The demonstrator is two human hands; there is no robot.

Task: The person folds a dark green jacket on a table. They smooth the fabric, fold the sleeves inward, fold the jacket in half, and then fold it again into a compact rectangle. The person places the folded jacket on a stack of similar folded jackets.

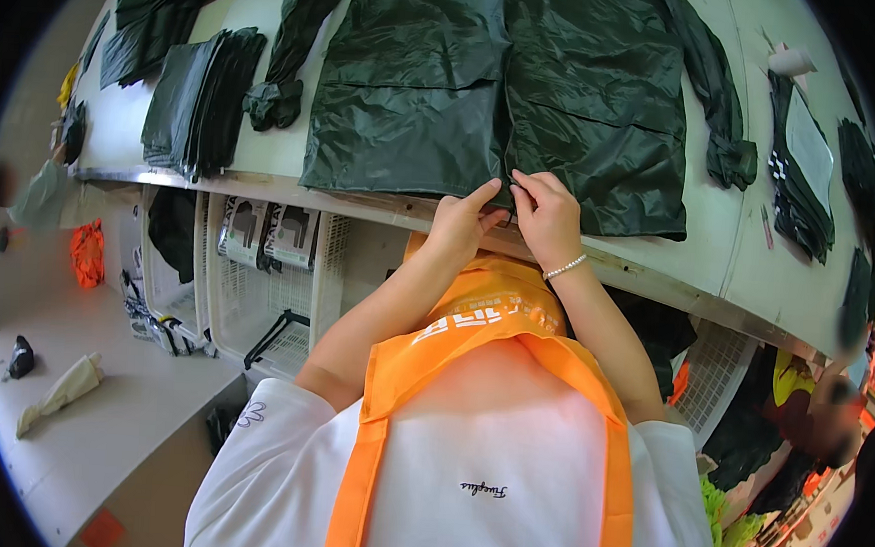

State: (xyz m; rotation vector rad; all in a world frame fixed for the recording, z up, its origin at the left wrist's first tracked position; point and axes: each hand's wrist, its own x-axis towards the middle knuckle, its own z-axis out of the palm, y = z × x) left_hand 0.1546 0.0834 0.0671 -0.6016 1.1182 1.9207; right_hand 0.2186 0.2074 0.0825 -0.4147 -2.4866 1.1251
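Observation:
A dark green jacket [407, 121] lies spread on the white table, its sleeves out to both sides and its front opening running down the middle. At the lower end of that opening, by the table's near edge, my two hands meet. My left hand [469, 215] pinches the hem on the left side, thumb and fingers together. My right hand [546, 215], with a beaded bracelet at the wrist, pinches the front edge from the right. The small part between my fingertips is hidden; it may be the zipper's bottom end, but I cannot tell.
To the left on the table [114, 153] sits a stack of folded dark green garments [203, 99]. At the right lie a dark bundle with a white sheet [803, 161] and a white roll [793, 62]. White plastic baskets [328, 267] stand beneath the table.

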